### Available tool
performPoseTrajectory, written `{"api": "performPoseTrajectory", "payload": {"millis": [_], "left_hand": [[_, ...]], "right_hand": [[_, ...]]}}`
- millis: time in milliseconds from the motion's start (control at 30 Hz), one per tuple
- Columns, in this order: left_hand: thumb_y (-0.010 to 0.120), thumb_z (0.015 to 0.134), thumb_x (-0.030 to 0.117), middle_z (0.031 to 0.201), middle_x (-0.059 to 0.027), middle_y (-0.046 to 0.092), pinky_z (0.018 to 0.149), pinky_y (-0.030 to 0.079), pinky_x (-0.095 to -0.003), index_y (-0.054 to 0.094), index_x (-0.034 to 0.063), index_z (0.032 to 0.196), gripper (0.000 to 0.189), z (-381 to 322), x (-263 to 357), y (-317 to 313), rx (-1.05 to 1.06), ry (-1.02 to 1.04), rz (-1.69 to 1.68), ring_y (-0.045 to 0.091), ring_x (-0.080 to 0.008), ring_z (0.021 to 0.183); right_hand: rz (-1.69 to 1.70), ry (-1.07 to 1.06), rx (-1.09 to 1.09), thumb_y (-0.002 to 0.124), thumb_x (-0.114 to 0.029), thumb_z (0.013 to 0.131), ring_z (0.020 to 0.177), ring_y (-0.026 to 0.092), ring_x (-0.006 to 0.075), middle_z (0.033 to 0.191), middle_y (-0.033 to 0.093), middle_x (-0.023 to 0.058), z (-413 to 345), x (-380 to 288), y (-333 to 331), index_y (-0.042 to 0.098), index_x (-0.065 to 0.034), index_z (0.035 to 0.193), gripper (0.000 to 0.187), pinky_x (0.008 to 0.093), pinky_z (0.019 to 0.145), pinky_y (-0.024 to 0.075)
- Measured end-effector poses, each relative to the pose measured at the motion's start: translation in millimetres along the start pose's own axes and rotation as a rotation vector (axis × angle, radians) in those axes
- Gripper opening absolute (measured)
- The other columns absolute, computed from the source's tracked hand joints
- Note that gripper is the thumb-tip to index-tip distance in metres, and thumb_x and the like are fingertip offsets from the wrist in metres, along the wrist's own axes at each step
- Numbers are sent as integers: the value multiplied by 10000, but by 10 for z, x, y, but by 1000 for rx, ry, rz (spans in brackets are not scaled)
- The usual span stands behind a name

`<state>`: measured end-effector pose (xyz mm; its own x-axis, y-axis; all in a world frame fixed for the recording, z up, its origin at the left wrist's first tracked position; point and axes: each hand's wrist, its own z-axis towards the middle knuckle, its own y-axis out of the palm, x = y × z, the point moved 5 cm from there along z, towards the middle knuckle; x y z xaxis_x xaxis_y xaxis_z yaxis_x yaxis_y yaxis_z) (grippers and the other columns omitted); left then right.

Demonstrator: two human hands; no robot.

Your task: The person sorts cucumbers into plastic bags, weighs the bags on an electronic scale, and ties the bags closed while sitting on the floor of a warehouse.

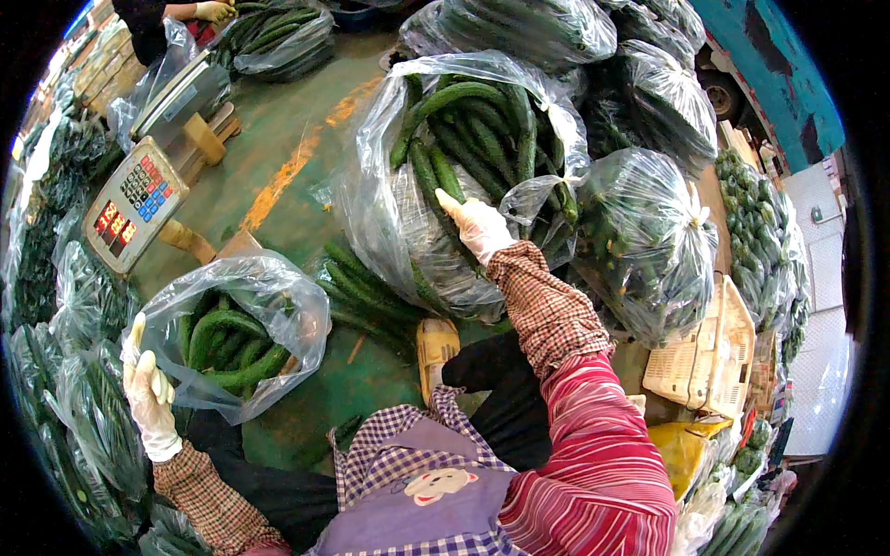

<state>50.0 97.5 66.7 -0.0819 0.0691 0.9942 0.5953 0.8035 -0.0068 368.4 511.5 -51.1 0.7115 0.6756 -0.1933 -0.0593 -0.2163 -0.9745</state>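
Note:
My right hand (476,224), in a white glove, reaches into a large open clear plastic bag (375,201) and lies on a cucumber (425,170) at its near side; its fingers are partly hidden, so a firm grip cannot be told. More long green cucumbers (487,135) are heaped in that bag. My left hand (149,399), gloved too, is at the left rim of a smaller open plastic bag (306,347) holding curved cucumbers (229,340). Its fingers point up and look apart; whether they pinch the film is unclear. Loose cucumbers (368,285) lie on the floor between the bags.
A scale display with keypad (135,205) stands at the left. Tied bags of cucumbers (646,243) are piled on the right, near a cream plastic crate (702,347). A person's gloved hand (214,11) is at the top left. More bagged vegetables (97,410) line the left edge.

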Motion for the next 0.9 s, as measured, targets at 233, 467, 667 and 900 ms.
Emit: {"api": "performPoseTrajectory", "payload": {"millis": [233,467,667,900], "left_hand": [[516,883,193,531,117,320,348,217,-151,409,28,1340,497,25,5,46,7,-10,52,249,16,389],[513,889,146,556,116,364,345,214,-146,418,26,1337,473,76,82,54,37,0,58,263,24,392],[500,898,131,570,122,365,344,202,-151,412,34,1343,464,20,42,60,-5,-6,15,254,27,396],[475,880,108,550,130,301,365,153,-166,461,58,1316,439,-120,64,-106,150,-56,-12,201,13,398]], "right_hand": [[-50,468,665,672,-242,758,982,574,359,1062,570,227,149,512,-846,460,-25,1097,455,411,837,458],[1228,592,186,684,-246,801,717,623,184,900,655,112,-126,1294,-328,566,16,1038,372,305,643,516],[1787,40,-189,621,-329,842,651,555,102,897,645,43,-645,462,-944,382,25,1334,652,226,611,465],[1662,-34,-477,522,-376,883,582,481,56,772,619,-2,-610,-374,-1051,372,6,1355,625,197,526,378]]}}
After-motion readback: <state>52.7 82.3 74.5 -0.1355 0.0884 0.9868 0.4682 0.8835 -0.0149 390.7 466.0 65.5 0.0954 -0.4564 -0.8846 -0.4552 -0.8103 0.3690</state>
